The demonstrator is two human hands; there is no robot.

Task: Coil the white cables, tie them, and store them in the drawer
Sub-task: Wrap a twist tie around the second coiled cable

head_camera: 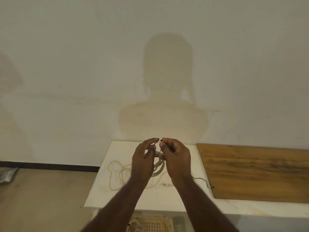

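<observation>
Pinching the ends of a thin black tie [160,150], the left hand [143,160] and right hand [177,159] hold a coiled white cable [158,166] above the white counter [167,196], where another cable [117,173] lies loose.

two bare forearms reach up from the bottom edge of the head view, uncovered from the elbows to the wrists, with no sleeves showing. the left hand [143,159] and the right hand [176,159] carry no gloves, and no rings, watch or wristbands can be seen. fine hair shows along both forearms. fingernails appear short and unpainted.
</observation>
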